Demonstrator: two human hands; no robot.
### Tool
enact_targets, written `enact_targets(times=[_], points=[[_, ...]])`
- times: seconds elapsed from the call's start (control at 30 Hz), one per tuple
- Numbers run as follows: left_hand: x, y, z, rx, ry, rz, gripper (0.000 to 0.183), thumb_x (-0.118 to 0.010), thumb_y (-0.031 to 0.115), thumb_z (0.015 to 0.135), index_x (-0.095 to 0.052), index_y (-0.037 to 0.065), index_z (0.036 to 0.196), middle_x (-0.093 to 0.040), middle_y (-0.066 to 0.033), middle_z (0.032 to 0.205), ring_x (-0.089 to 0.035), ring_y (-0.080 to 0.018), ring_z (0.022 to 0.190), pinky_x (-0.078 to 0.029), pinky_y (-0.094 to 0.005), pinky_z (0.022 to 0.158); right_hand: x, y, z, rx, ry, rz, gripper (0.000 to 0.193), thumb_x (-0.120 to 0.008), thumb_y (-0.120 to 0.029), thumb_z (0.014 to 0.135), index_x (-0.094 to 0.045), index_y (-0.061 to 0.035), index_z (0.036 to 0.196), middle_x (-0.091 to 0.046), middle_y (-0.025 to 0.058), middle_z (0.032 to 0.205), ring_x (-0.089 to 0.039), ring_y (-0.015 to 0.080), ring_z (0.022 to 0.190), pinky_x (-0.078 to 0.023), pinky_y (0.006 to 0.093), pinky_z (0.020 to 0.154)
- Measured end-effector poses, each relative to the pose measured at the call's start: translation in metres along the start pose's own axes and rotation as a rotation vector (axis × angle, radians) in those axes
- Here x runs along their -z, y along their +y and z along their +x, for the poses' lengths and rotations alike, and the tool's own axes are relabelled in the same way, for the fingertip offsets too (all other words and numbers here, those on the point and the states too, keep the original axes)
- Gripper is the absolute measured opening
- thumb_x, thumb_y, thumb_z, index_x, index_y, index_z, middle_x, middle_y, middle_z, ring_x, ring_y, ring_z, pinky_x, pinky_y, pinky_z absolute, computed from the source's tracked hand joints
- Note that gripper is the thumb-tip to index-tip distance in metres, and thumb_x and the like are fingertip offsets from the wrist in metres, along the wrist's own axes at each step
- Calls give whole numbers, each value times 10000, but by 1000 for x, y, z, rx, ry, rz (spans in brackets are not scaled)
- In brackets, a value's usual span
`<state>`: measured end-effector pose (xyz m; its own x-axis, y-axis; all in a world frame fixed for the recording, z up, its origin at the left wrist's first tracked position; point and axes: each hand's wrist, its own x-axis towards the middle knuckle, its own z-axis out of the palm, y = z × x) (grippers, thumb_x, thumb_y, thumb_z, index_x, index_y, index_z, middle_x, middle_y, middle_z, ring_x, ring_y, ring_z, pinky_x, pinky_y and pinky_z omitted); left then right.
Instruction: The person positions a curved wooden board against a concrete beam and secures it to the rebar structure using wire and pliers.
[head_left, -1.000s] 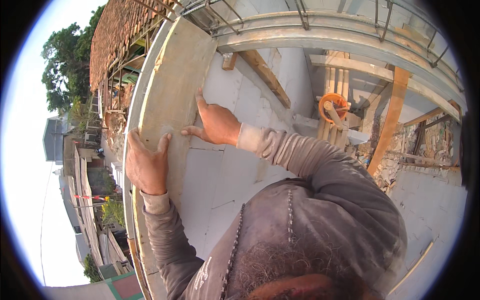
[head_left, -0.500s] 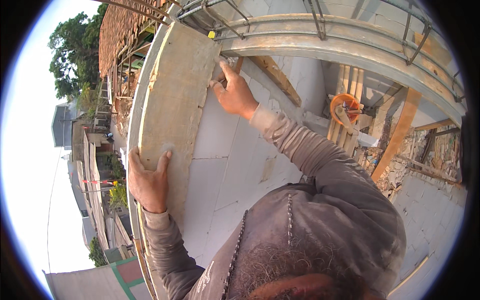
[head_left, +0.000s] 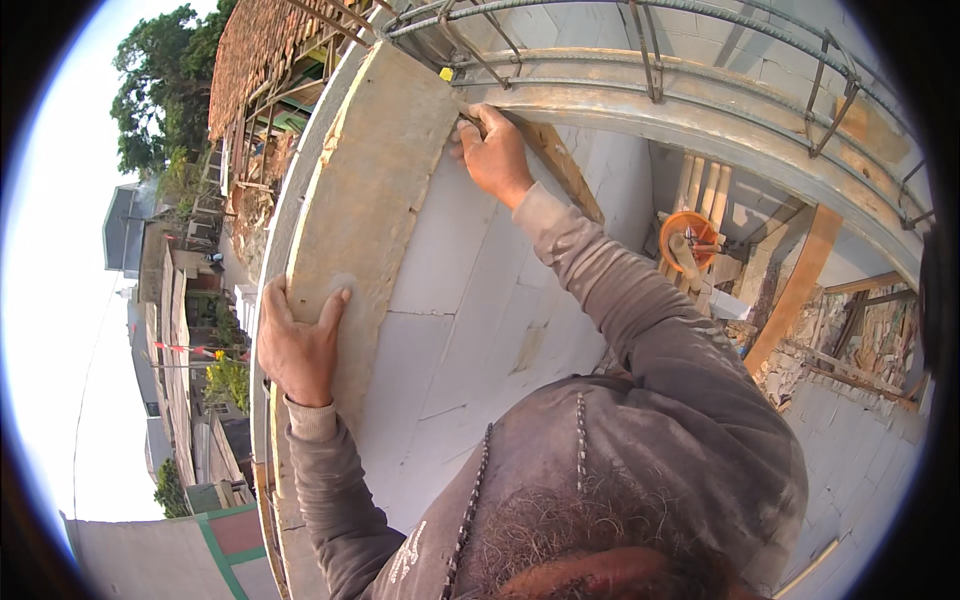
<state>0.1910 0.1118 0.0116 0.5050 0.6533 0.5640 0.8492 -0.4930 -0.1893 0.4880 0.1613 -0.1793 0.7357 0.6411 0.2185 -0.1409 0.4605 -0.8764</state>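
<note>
A long, dusty plywood-like board (head_left: 372, 170) lies along the top of a pale block wall (head_left: 430, 270). My left hand (head_left: 304, 340) is clamped over its outer edge, thumb pressed on the upper face and fingers wrapped down the far side, mostly hidden. Near the board's far inner corner, my right hand (head_left: 497, 160) has its fingers bent and closed at the edge; the fingertips are partly hidden. A small yellow piece (head_left: 446, 74) sits beside that corner.
Steel reinforcing bars (head_left: 650, 60) with stirrups run along the far beam. Below on the right, an orange bucket (head_left: 690, 240) holding tools stands on planks. A slanted timber (head_left: 800, 280) and rubble (head_left: 850, 340) lie further right. Past the board's outer edge is a drop toward rooftops.
My right hand has shifted slightly right and toward the far corner, its extended index finger now bent. The left hand keeps its hold on the outer edge. The view has tilted slightly.
</note>
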Motion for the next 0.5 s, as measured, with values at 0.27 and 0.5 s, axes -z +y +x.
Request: enact_targets(times=[0.27,0.5], points=[[12,3,-12,-36,169,-58,416,-851,384,924,-732,28,1102,-677,-105,1163,-623,-320,1199,-455,-489,1043,2,-24,-4,-38,98,301,372,-636,-138,1082,-565,39,1401,-752,116,983,-756,170,757,-633,317,642],[55,23,-39,-63,25,-492,297,-793,204,969,-656,-38,1073,-634,-195,955,-641,-411,906,-499,-478,800,30,-88,-42,-9,204,389,332,-669,-155,1080,-527,-6,1340,-695,138,1129,-744,195,845,-650,340,683]])
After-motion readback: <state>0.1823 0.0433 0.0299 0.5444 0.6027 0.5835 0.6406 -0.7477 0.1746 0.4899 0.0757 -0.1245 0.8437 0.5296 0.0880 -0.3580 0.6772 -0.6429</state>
